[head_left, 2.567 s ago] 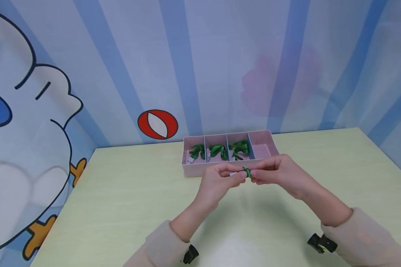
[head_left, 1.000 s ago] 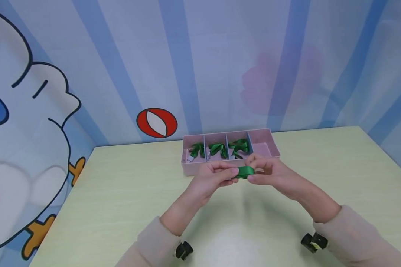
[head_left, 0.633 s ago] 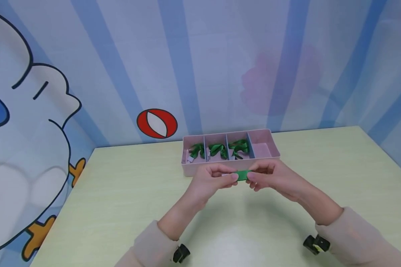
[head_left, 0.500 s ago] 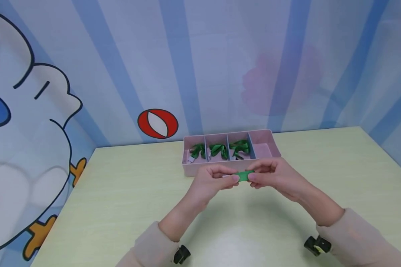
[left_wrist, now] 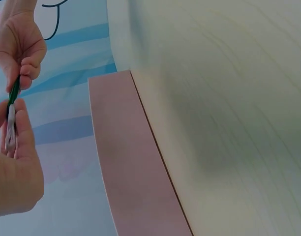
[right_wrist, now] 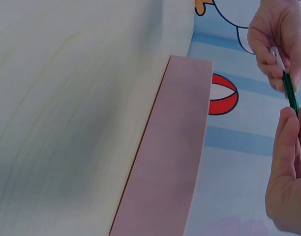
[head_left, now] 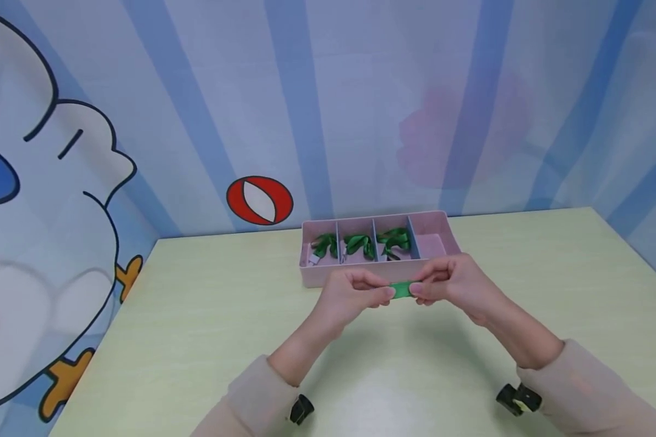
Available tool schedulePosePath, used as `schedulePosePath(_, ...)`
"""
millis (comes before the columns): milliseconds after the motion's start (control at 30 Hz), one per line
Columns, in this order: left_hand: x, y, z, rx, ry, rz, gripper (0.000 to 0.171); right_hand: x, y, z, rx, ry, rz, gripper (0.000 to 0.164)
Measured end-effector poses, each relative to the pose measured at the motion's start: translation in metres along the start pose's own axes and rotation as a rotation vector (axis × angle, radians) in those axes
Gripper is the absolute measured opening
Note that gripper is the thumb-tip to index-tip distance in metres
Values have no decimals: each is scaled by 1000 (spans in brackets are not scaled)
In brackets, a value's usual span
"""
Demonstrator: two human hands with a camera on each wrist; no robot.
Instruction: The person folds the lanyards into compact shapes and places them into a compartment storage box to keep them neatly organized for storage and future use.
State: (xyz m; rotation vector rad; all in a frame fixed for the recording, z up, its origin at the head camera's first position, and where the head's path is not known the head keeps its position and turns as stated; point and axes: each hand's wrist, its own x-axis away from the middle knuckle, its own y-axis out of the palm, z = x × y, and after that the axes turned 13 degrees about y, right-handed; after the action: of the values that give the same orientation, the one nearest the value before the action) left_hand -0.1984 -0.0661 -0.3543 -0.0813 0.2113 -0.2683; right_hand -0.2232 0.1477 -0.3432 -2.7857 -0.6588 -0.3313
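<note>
Between my two hands a folded green ribbon (head_left: pixel 401 289) is stretched flat, just in front of the pink box's near wall. My left hand (head_left: pixel 347 297) pinches its left end between thumb and fingers, and my right hand (head_left: pixel 459 286) pinches the right end. A whitish looped piece (left_wrist: pixel 11 125) lies against the left fingers in the left wrist view; its kind is unclear. From the side, in the right wrist view, the green ribbon (right_wrist: pixel 290 91) looks like a thin stack of layers. The fingers cover both of its ends.
The pink box (head_left: pixel 328 278) has blue dividers and stands at the table's back edge by the wall. Three compartments hold bunched green ribbons (head_left: pixel 359 246) with small whitish or dark parts. The rightmost compartment (head_left: pixel 432 243) shows a bare floor. Pale table (head_left: pixel 197 321) extends around it.
Earlier the ribbon was a small bit between close fingertips, then a loop with the right fingers spread. Now it is held flat between both hands, which are slightly farther apart.
</note>
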Motion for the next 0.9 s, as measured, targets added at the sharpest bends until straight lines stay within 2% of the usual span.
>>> schedulePosePath(167, 0, -2, -4, -101, -41, -69, 12, -3, -3, 4, 102, -27, -58, 20)
schedulePosePath(333, -1, -2, -5, -136, -86, -112, 13, -3, -5, 4, 142, -26, -66, 20)
schedulePosePath(600, 0, -4, -6, -217, 7, -241, 11, -5, -6, 7, 202, -35, -66, 17)
schedulePosePath(900, -1, 2, -10, -171, -5, -213, 11, -11, -14, 18, 223, -46, -130, 25)
